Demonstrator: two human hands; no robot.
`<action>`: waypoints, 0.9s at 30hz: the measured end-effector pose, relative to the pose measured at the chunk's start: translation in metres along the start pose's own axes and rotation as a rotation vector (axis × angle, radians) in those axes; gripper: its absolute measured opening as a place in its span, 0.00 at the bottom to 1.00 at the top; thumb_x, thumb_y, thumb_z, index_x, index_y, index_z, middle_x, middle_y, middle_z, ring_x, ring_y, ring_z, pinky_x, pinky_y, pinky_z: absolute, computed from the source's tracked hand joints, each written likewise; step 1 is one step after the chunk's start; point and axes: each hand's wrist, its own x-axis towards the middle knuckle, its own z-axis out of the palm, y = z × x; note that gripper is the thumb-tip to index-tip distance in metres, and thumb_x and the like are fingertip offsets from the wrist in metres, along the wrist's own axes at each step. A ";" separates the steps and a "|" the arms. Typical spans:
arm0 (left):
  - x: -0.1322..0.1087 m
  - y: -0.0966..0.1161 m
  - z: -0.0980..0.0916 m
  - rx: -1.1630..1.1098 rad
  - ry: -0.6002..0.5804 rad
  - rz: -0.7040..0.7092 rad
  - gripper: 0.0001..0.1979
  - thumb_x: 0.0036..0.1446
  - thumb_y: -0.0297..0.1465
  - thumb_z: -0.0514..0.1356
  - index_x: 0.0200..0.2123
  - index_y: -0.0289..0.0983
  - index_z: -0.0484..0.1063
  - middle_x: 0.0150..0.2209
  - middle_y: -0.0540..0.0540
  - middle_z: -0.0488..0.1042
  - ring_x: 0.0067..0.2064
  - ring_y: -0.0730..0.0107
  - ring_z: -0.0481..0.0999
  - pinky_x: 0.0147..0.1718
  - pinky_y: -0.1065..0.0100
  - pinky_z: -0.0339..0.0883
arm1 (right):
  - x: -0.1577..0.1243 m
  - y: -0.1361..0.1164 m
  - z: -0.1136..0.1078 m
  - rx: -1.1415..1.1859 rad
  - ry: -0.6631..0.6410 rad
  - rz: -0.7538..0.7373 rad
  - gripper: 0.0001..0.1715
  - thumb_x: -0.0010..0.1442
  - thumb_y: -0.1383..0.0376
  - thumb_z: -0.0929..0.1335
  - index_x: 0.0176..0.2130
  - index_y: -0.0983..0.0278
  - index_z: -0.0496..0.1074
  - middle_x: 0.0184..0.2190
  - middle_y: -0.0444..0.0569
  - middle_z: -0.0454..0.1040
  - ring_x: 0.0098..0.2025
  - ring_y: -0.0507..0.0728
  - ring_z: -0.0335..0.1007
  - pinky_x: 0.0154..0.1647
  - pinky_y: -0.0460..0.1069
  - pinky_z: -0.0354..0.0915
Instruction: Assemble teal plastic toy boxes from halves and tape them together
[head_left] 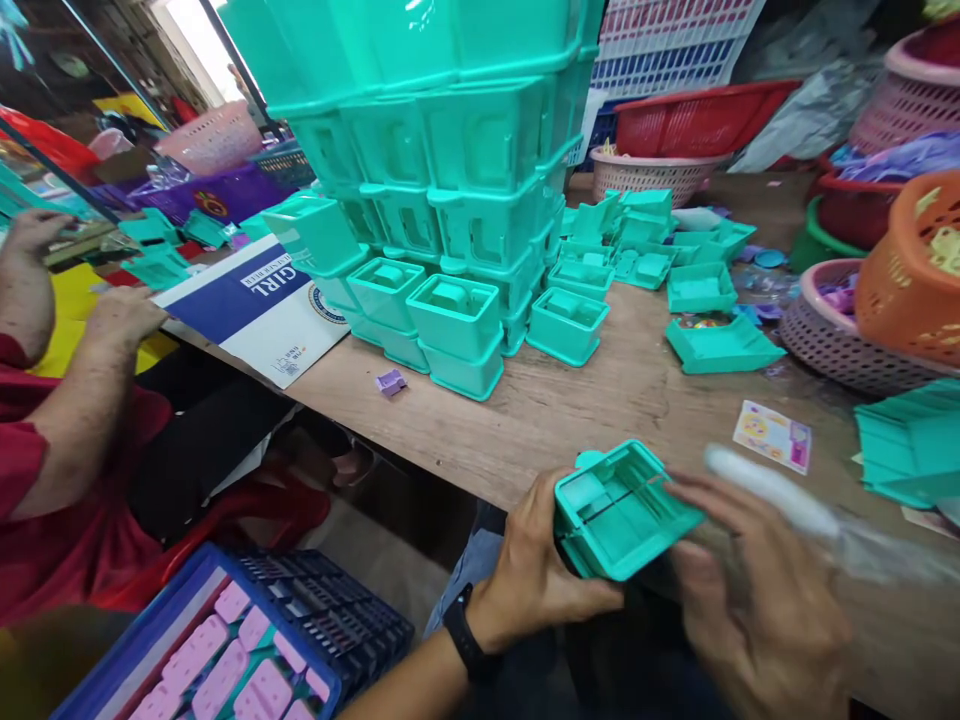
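My left hand (536, 565) grips a small teal plastic box part (619, 510) at the near edge of the wooden table (570, 420), its open ribbed side facing up. My right hand (757, 600), blurred by motion, is at the part's right side and holds a long whitish tool (780, 495) that points up and left. A black band sits on my left wrist.
Stacks of teal boxes (450, 200) fill the table's middle, loose teal parts (705, 290) lie behind. Baskets (900, 270) crowd the right. A sticker card (772, 435) lies nearby. A person in red (67, 450) sits left. A blue crate of pink pieces (225, 650) stands below.
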 end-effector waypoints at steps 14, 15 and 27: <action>0.001 -0.005 0.010 0.043 0.050 0.033 0.41 0.39 0.22 0.71 0.57 0.44 0.63 0.48 0.49 0.75 0.47 0.59 0.78 0.45 0.62 0.74 | 0.022 0.020 0.039 0.978 -0.063 0.999 0.40 0.57 0.29 0.65 0.42 0.59 0.79 0.37 0.50 0.84 0.45 0.67 0.80 0.50 0.59 0.74; 0.000 -0.006 0.012 0.048 0.060 0.037 0.39 0.39 0.23 0.71 0.56 0.44 0.63 0.48 0.49 0.75 0.46 0.60 0.78 0.44 0.63 0.74 | 0.021 0.022 0.040 0.930 -0.039 0.981 0.39 0.57 0.30 0.66 0.41 0.59 0.79 0.37 0.50 0.84 0.46 0.66 0.80 0.52 0.57 0.73; 0.001 -0.009 0.011 0.160 0.054 0.111 0.43 0.44 0.26 0.72 0.61 0.45 0.59 0.53 0.46 0.75 0.51 0.55 0.78 0.49 0.57 0.76 | 0.026 0.023 0.034 1.008 -0.132 0.921 0.41 0.55 0.27 0.66 0.39 0.60 0.78 0.34 0.50 0.83 0.41 0.66 0.81 0.41 0.57 0.75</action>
